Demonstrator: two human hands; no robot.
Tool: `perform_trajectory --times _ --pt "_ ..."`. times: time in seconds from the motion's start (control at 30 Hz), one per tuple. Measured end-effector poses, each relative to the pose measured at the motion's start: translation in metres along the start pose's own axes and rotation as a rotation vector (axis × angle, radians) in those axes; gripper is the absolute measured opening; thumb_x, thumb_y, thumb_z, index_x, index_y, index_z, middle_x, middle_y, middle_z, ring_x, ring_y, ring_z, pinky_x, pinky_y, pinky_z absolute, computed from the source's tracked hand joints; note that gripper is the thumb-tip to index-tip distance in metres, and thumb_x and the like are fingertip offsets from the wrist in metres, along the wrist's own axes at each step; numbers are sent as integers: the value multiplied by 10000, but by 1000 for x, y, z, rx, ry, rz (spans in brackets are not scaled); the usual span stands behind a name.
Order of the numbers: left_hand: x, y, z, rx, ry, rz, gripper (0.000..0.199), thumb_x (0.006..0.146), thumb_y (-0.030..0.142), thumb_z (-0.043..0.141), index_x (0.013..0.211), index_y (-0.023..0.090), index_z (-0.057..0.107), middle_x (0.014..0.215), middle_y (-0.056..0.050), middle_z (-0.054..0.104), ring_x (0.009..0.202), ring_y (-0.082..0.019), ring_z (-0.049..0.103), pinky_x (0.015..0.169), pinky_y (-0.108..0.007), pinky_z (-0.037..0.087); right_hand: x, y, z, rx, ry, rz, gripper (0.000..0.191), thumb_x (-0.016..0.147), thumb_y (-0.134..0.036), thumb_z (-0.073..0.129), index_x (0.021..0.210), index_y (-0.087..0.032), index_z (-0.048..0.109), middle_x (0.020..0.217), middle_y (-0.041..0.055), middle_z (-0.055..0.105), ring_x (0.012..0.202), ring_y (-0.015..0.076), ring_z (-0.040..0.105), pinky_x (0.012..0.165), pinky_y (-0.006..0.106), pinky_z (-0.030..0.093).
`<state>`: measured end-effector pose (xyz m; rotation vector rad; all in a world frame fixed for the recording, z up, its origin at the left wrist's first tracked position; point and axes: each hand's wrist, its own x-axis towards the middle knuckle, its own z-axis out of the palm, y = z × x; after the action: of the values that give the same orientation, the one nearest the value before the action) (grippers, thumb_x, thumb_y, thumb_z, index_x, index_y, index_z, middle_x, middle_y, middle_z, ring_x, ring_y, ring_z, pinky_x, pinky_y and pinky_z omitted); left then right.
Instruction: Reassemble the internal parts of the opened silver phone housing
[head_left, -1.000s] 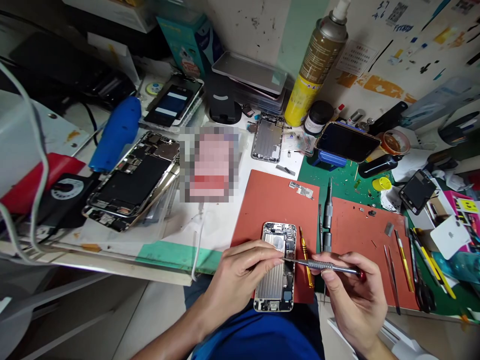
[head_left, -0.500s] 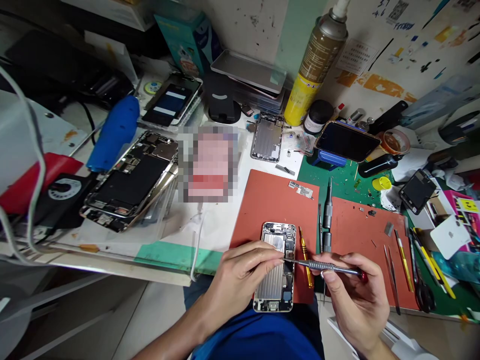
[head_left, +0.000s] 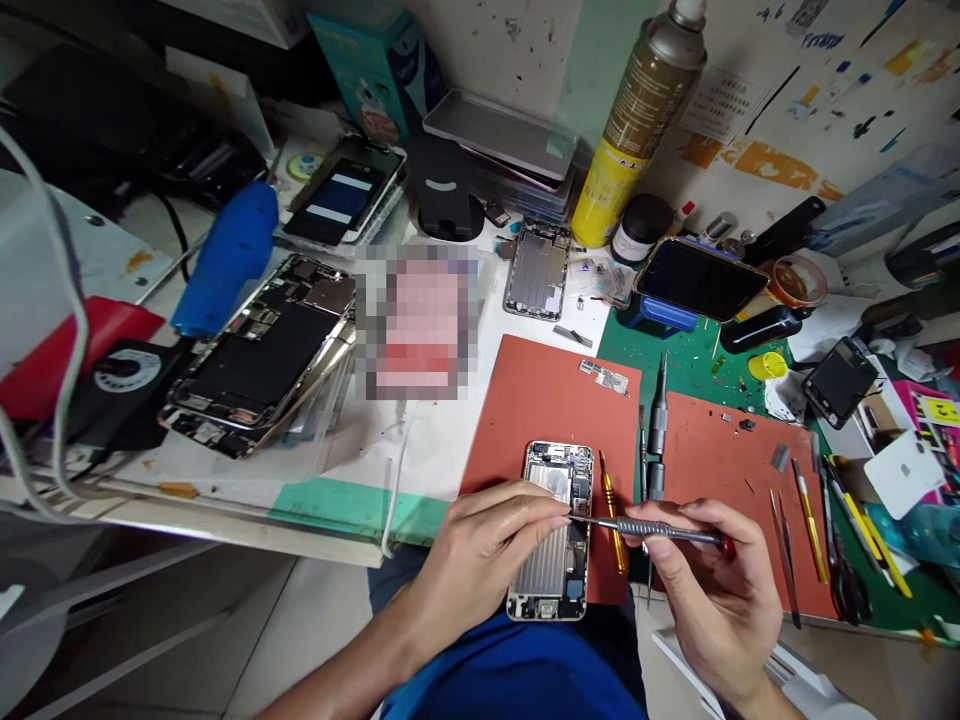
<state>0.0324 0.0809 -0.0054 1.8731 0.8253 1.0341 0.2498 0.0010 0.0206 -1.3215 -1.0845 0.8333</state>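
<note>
An opened phone housing (head_left: 544, 575) with a ribbed metal inside lies near the front edge of the red mat (head_left: 525, 400). My left hand (head_left: 491, 545) rests over its left side, fingers pressed together at the tip of a grey screwdriver (head_left: 652, 530); whatever they pinch is too small to make out. The screwdriver lies nearly level, its red end to the right, held between the thumb and fingers of my right hand (head_left: 724, 585). Just right of the housing is a gold screwdriver (head_left: 611, 510).
Grey screwdriver-like tools (head_left: 658, 430) lie between the mats. Tweezers (head_left: 785, 560), scissors (head_left: 850, 590) and pens are at the right. A metal part (head_left: 604, 377) lies at the red mat's back. Another opened phone (head_left: 262, 350) is on the left, a yellow can (head_left: 637, 120) behind.
The view has shifted slightly. Both hands keep nearly the same pose, with the screwdriver tip still at my left fingertips.
</note>
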Motion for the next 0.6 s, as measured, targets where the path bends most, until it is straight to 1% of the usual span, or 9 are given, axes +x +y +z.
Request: perform_trajectory --times 0.13,0.2,0.37,0.47,0.6 --pt "0 0 0 -2 0 -1 173 1026 73 663 1109 199 748 1009 -21 808 896 -131 778 837 -213 630 4 3 2 74 16 98 234 1013 -180 743 1210 -283 669 1060 57 864 835 175 846 803 249 699" --pt "0 0 0 4 -7 -2 160 1034 83 656 1102 199 744 1002 -19 805 891 -129 776 833 -212 627 4 7 2 101 22 156 230 1010 -205 753 1207 -287 667 1049 56 861 786 163 829 772 261 696" --pt "-1 -1 1 11 -20 -6 133 1038 108 663 1104 200 732 988 -17 794 879 -130 770 827 -220 620 0 16 -2 172 28 317 266 986 -251 792 1213 -279 657 1053 66 842 788 186 816 775 333 693" --pt "-1 0 1 4 -18 -8 134 1038 105 656 1100 195 734 978 -21 792 869 -131 769 811 -222 618 1 16 0 232 18 377 278 980 -274 801 1215 -279 654 1052 65 834 812 212 824 783 370 697" --pt "0 1 0 7 -4 -13 121 1034 124 669 1093 199 744 973 -21 800 862 -137 776 801 -234 626 7 13 4 278 37 393 269 967 -281 817 1190 -278 666 1008 42 840 772 185 819 775 335 697"
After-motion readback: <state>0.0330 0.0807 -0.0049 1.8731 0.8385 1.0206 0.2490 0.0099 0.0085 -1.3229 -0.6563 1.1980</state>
